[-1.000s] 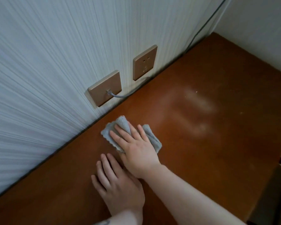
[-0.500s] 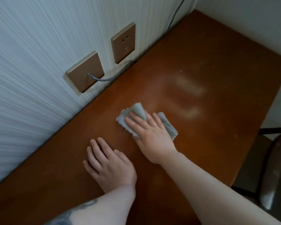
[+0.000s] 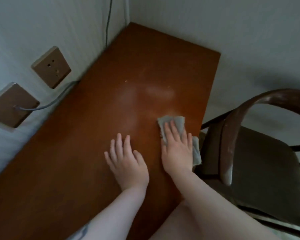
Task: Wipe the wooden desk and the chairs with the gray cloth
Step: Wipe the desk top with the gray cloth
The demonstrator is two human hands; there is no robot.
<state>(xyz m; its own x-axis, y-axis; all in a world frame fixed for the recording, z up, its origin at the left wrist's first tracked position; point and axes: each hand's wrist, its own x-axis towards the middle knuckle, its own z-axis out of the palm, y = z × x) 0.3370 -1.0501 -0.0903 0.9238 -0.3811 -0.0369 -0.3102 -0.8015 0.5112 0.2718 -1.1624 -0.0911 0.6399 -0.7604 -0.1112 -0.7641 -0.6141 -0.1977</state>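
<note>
The wooden desk [image 3: 97,135] runs along the wall into a corner. My right hand [image 3: 177,149] presses flat on the gray cloth [image 3: 177,121] near the desk's right edge, and part of the cloth hangs over that edge. My left hand [image 3: 126,161] rests flat on the desk top just left of it, fingers spread. A dark wooden chair [image 3: 260,170] with a curved backrest stands right of the desk. Pale smears show on the desk beyond the cloth.
Two brown wall sockets [image 3: 51,66] sit on the left wall, with a gray cable [image 3: 47,105] plugged into the lower one. Another cable runs up the wall near the corner. White walls close in the desk at left and back.
My right hand has slid the cloth from near the wall across the desk to its right edge. The view swung right, bringing the chair in. My left hand stays flat on the desk.
</note>
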